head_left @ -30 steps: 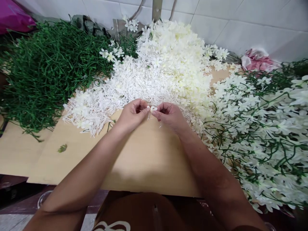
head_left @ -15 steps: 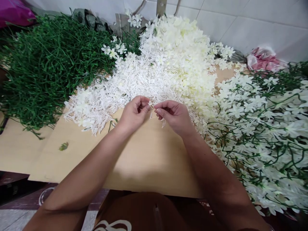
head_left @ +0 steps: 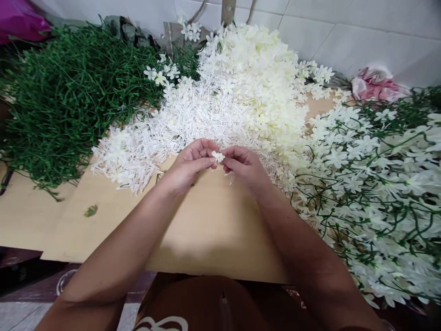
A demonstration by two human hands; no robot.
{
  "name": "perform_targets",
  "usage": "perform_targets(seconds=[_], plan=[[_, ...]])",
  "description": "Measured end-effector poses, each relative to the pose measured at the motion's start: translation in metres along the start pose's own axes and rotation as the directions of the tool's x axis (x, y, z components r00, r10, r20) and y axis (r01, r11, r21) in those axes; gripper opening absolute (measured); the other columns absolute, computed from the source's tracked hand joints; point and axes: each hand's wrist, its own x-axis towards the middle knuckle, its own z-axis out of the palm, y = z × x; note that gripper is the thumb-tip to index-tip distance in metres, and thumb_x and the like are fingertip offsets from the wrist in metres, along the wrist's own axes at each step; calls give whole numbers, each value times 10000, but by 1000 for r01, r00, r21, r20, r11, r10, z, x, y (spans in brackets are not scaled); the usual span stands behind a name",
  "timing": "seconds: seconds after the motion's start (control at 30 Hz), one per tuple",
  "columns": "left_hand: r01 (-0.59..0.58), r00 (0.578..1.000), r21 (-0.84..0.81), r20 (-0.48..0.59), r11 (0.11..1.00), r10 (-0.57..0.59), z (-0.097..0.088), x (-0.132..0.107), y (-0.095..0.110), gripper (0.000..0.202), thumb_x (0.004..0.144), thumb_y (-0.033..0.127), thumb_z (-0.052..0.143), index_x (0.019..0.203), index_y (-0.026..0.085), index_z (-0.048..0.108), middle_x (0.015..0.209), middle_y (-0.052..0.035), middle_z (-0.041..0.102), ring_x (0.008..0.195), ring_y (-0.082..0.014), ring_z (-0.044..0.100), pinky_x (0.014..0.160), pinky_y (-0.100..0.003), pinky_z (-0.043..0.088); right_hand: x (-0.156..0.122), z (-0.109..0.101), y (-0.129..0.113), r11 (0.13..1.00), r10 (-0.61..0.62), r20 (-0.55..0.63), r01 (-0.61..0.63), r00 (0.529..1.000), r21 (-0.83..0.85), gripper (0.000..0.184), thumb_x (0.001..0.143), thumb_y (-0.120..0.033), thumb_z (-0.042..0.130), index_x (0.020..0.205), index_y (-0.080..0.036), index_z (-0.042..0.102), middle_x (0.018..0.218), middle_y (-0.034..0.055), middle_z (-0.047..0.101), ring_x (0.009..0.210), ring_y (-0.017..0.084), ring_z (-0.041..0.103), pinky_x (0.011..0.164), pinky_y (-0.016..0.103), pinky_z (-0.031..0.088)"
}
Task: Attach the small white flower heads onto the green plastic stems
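Note:
A small white artificial flower is pinched between the fingertips of both hands above the wooden board. My left hand curls closed on the flower's left side. My right hand is closed on its right side, and thin white stamen pieces stick out below its fingers. Right behind the hands lies a heap of white stamen sprigs, with a pile of cream flower heads further back.
A mound of green plastic stems fills the left. Assembled flower stems, green with white blooms, cover the right. A tiled wall rises behind, with a pink bag against it. A green scrap lies on the board.
The hands have drawn closer together, and the white flower now shows open-faced between the fingertips. The view has barely shifted.

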Motion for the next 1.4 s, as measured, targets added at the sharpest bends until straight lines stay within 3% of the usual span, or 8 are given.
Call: perform_targets(seconds=[0.17,0.37,0.53,0.6,0.77,0.83,1.17,1.4], plan=[[-37,999,179,-10,983,40,-2,1,-3,271,639,149,711,886,179,605,633,46,557,577,-88,518,575,-221,417,0,-2,-5,997,22,113,-30,993,69,337,634,-446,800,794,-184,661,659,-33,614,614,83,537,603,242,460],[-63,995,455,-40,888,91,0,-2,-6,248,702,178,636,943,195,582,620,57,492,549,-97,464,546,-228,373,0,1,1,992,-36,33,39,999,-116,329,654,-451,775,725,-191,586,620,-43,564,557,77,456,514,235,371],[-267,937,851,120,452,327,4,-7,-10,270,753,159,566,1007,217,634,765,0,631,747,-171,588,769,-317,428,-3,6,3,930,-145,-119,94,982,-356,138,729,-251,638,667,-202,524,584,-56,504,545,78,421,538,251,353],[-295,925,886,170,359,340,5,-8,-11,275,761,152,559,1015,218,640,809,-16,653,808,-194,606,829,-349,418,-5,7,2,891,-192,-157,104,969,-443,131,739,-217,613,658,-207,512,589,-51,508,554,86,426,551,261,356],[-147,977,604,-36,784,211,1,-2,-13,299,801,327,622,1060,185,574,733,10,572,667,-139,552,641,-267,430,-2,5,4,925,-181,-104,133,978,-357,115,756,-264,632,707,-203,547,623,-40,536,557,91,454,551,265,376],[-75,992,503,-52,861,117,-2,1,-14,309,762,374,683,978,174,588,658,30,533,600,-119,510,565,-242,395,0,3,7,947,-166,-62,142,984,-288,134,751,-294,657,728,-199,566,630,-38,550,563,91,469,547,261,383],[15,963,376,-256,927,88,-8,10,-14,155,709,176,698,737,187,545,580,43,580,564,-100,559,585,-228,430,-5,-1,-3,929,-285,-70,257,956,-266,191,820,-388,652,822,-200,620,687,-5,625,630,114,560,602,279,457],[10,964,384,-249,923,93,-3,7,-12,117,730,144,657,735,186,547,581,49,569,567,-101,551,583,-233,418,-10,9,4,862,-314,2,286,950,-418,151,870,-309,569,986,-213,550,699,-26,624,649,120,608,622,273,461]])
